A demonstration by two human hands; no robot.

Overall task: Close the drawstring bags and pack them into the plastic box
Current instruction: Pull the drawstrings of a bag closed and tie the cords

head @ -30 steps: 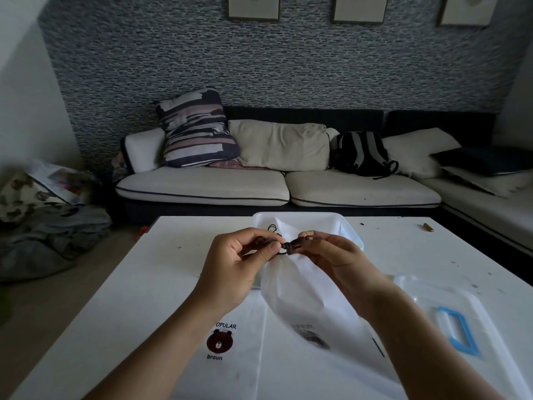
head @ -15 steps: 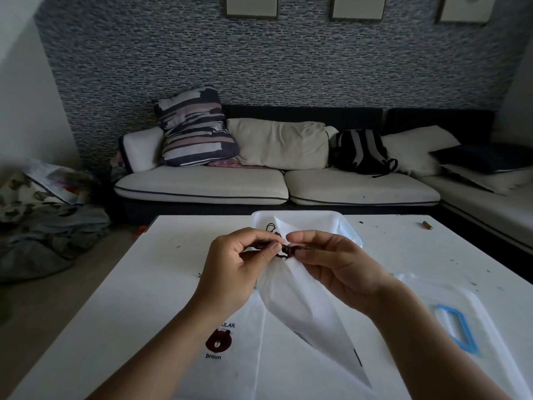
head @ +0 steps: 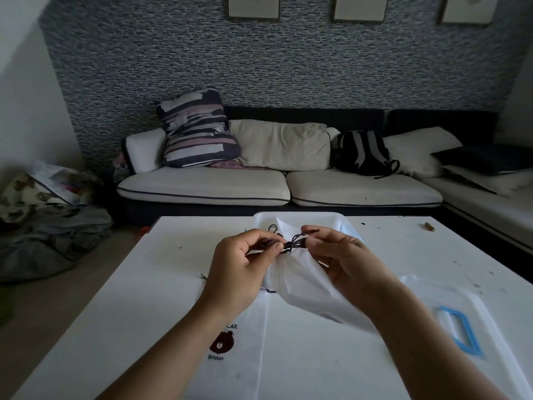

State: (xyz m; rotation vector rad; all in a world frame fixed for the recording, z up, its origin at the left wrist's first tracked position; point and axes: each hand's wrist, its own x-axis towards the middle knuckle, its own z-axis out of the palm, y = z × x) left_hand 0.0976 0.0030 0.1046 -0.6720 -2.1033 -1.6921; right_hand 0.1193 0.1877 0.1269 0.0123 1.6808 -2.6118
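Since the earlier frame the white fabric drawstring bag (head: 300, 280) had bunched tighter at its neck, and its body had lifted further off the white desk (head: 161, 272). The left hand (head: 242, 267) pinched the dark brown cord (head: 292, 244) at the gathered mouth; the right hand (head: 343, 258) pinched the cord's other end. The bag hung between both hands, just in front of the white plastic box (head: 300, 217) at twelve o'clock. A flat white bear-print bag (head: 230, 345) lay at six o'clock, a clear lid with a blue handle (head: 458, 330) at four. Closing was likely nearly finished; next, cinch fully, then lower the bag into the box.
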